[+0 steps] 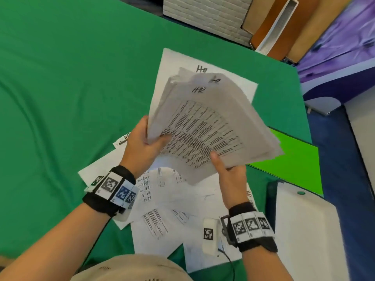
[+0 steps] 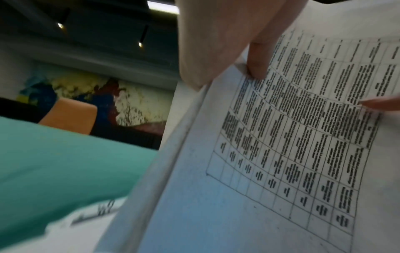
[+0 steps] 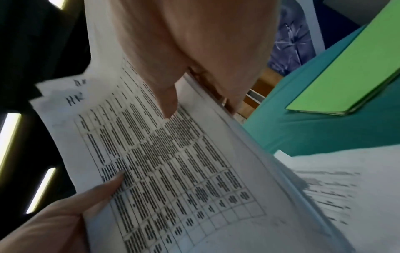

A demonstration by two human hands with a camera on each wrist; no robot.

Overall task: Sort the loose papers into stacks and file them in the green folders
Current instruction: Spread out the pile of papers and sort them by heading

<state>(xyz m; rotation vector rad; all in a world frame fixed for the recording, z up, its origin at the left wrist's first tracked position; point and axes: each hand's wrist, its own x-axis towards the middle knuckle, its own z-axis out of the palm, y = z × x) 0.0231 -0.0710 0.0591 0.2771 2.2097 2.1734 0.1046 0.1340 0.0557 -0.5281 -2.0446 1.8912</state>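
Both hands hold a thick stack of printed papers [image 1: 205, 126] up off the table, its top sheet a table of text marked "HR". My left hand [image 1: 146, 142] grips the stack's left edge, thumb on top. My right hand [image 1: 225, 167] grips the near edge, thumb on the sheet and fingers underneath. The same stack [image 2: 281, 154] fills the left wrist view, and in the right wrist view the stack [image 3: 173, 162] is pinched by my right thumb. Loose papers [image 1: 172, 199] lie scattered below my hands. A bright green folder [image 1: 290, 159] lies shut on the table to the right; the folder [image 3: 350, 75] also shows in the right wrist view.
A green cloth [image 1: 60, 88] covers the table. One white sheet marked "HR" [image 1: 176, 61] lies flat behind the held stack. A white pad or board [image 1: 308, 230] sits at the near right beside a dark edge. Chairs and a brick-pattern box [image 1: 203, 15] stand beyond the table.
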